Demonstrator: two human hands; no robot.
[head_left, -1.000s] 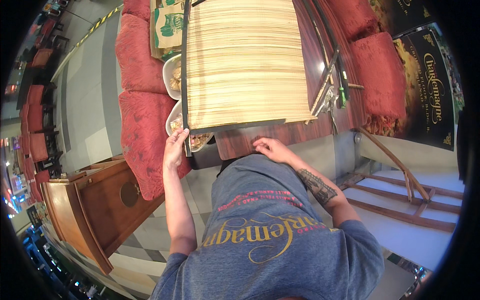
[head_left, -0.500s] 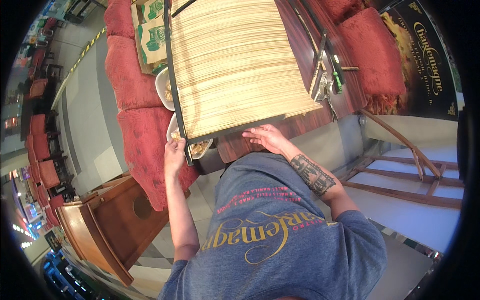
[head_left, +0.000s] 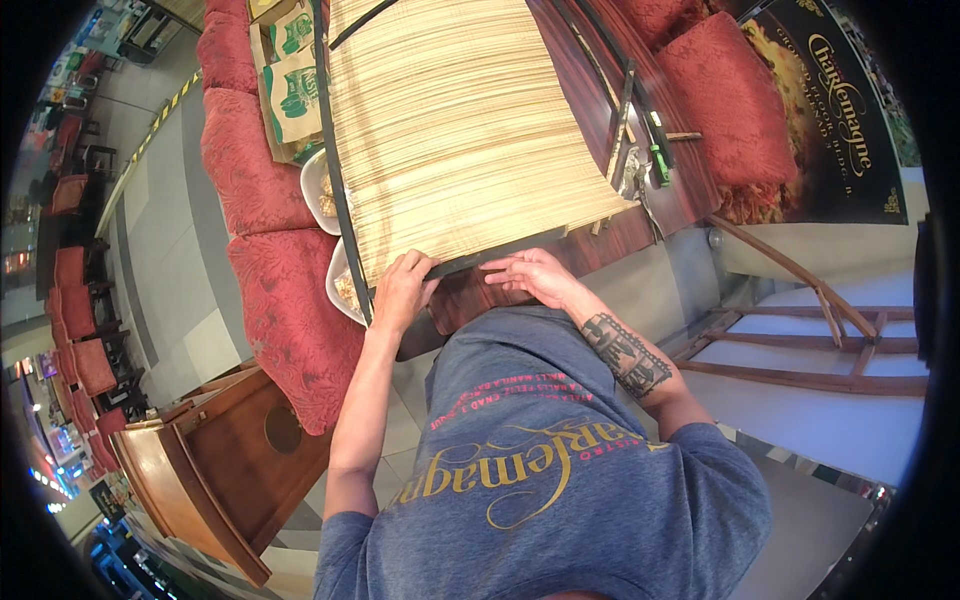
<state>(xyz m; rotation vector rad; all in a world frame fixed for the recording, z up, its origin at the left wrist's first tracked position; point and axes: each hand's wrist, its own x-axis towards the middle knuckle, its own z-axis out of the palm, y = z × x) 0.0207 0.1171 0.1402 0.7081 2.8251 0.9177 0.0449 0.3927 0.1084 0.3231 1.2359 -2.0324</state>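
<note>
I see my left hand with its fingers curled on the near corner of the big bamboo mat. My right hand lies open beside that edge. The mat covers the dark wooden desk. Red cushions sit left.

single head-worn fisheye, looks steeply down, close over table, rim probably warped.

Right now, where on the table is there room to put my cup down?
The bare dark wood strip between the slatted mat and the table's near edge, beyond the right hand. The utensils crowd the right side; bowls crowd the left.
</note>
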